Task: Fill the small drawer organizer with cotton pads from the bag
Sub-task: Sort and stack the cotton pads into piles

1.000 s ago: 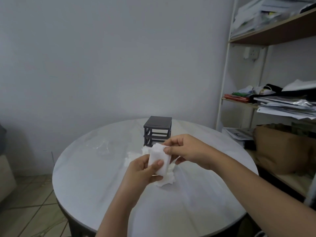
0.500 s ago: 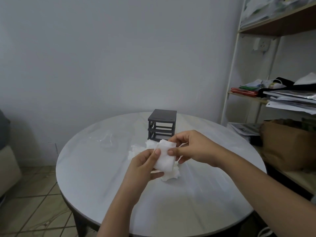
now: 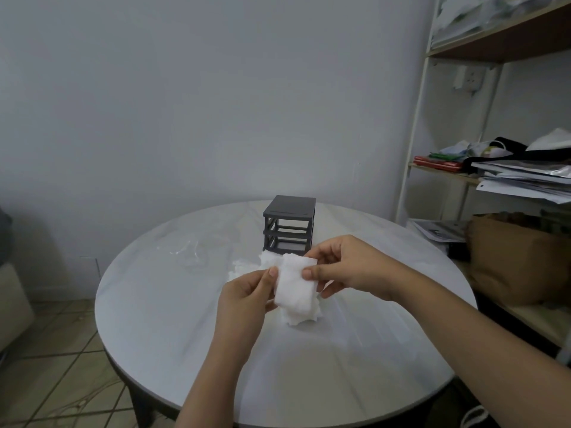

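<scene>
- While the stack of cotton pads (image 3: 295, 281) sits pinched between both my hands above the table (image 3: 185, 350), the main risk I judge is slippage: the pads are soft and loose, so an uneven squeeze could fan them out or drop a few onto the loose pile (image 3: 247, 267) below.
- Second risk: the stack looks wide against the slots of the drawer organizer (image 3: 289, 223), just behind my hands; forcing it could crumple pads or push the light frame back.
- Left hand (image 3: 244, 299): thumb and fingers closed on the stack's left edge.
- Right hand (image 3: 349, 268): thumb and fingers clamped on its right edge.
- Clear bag (image 3: 191, 251) lies flat, left of the pile.
</scene>
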